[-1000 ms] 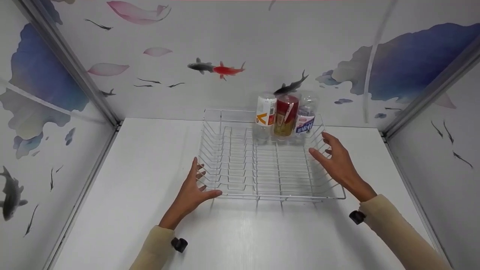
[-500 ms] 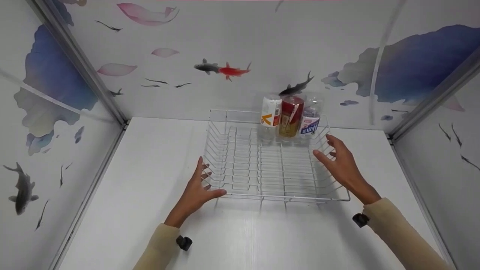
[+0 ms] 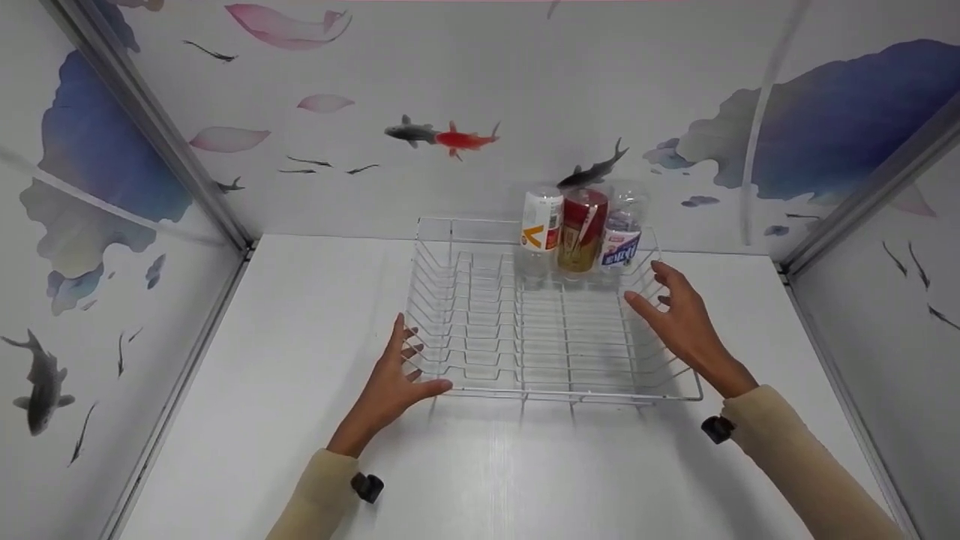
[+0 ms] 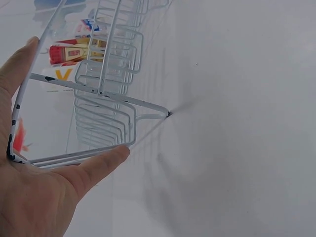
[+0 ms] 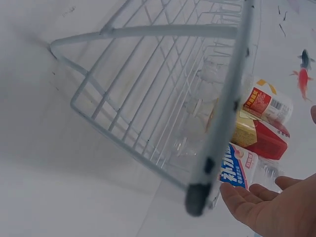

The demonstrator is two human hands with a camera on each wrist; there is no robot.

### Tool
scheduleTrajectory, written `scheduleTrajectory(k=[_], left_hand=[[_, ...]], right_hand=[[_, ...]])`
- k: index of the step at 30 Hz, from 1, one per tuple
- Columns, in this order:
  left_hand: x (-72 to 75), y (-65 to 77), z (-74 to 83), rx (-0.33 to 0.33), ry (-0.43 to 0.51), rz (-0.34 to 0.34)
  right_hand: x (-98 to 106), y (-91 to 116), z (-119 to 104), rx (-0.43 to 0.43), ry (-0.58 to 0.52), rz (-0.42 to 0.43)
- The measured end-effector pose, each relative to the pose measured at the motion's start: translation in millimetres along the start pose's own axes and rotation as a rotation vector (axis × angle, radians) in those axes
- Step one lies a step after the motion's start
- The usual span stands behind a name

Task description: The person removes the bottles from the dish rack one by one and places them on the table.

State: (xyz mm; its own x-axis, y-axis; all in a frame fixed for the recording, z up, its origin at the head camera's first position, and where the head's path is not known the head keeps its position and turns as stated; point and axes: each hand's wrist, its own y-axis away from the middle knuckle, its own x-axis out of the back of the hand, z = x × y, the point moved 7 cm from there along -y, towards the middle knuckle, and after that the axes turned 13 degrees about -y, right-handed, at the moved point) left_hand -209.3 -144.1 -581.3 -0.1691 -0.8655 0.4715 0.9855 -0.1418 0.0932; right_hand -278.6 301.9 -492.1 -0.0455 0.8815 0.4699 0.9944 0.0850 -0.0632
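A white wire dish rack [image 3: 517, 341] stands on the white table. My left hand [image 3: 386, 390] is at its front left corner; the thumb lies straight along the front rim, and the other fingers spread along the left side. That corner's wires, chipped dark in spots, cross the left wrist view. Beside the rack's right side is my right hand [image 3: 679, 319], fingers loosely bent and holding nothing. Three plastic bottles stand neck down at the back right of the rack: one white-and-orange labelled bottle [image 3: 541, 221], one red-and-gold bottle [image 3: 581, 232], and one clear bottle with a blue-and-pink label [image 3: 621, 240].
Behind the rack rises a wall [image 3: 465, 67] painted with fish and petals. Side panels [image 3: 97, 315] with metal edge strips flank the white table [image 3: 315, 300] on the left and right.
The head view has shifted slightly. Both hands, the rack and the bottles keep nearly the same places relative to one another.
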Motion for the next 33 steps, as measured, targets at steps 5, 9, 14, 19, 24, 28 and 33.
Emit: scheduleTrajectory(k=[5, 9, 14, 19, 24, 28, 33], left_hand=[[-1.3, -0.4, -1.6, 0.001, -0.016, 0.001], [-2.0, -0.4, -1.8, -0.004, -0.016, 0.005], [-1.5, 0.3, -2.1, -0.004, 0.006, 0.01], [-1.9, 0.1, -3.1, 0.006, -0.005, 0.012], [0.0, 0.1, -1.8, 0.0, -0.008, 0.017], [0.4, 0.2, -0.7, -0.01, -0.007, 0.021], [-1.2, 0.7, -0.5, -0.013, -0.011, 0.018]], right_hand=[[8, -9, 2, -0.004, -0.029, 0.012], [12, -19, 6, -0.019, -0.039, 0.009], [13, -32, 10, -0.054, -0.031, 0.008], [14, -40, 9, -0.083, -0.047, -0.004], [15, -44, 6, -0.115, -0.022, -0.021], [17, -47, 4, -0.141, -0.019, -0.032], [17, -52, 2, -0.141, -0.032, -0.038]])
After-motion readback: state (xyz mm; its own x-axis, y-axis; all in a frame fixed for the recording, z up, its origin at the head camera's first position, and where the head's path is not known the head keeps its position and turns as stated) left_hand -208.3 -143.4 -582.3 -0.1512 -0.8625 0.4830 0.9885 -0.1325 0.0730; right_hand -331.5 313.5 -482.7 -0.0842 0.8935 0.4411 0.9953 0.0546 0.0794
